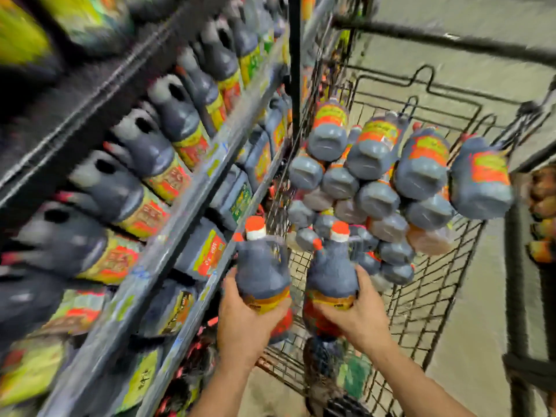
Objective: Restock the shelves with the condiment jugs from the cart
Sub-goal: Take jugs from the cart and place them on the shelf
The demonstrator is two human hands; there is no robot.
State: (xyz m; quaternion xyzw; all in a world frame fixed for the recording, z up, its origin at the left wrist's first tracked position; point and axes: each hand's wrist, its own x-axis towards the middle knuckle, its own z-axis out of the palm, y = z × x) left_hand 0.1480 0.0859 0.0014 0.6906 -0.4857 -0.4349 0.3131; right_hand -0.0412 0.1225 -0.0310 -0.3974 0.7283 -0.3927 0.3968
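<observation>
We hold two jugs at the cart (436, 296).
Our left hand (243, 317) grips the left jug (261, 275), our right hand (359, 314) the right jug (332, 273); shelves (180, 219) left, piled jugs (376, 164) far.

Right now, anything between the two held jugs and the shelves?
Nothing in the gap: the jug in the left hand is right beside the shelf edge. But shelved jugs already fill the nearest row.

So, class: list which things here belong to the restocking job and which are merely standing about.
Job: left hand gripping left jug; right hand gripping right jug; stacked jugs in the cart; shelves.
Not the job: brownish goods at far right; floor.
</observation>
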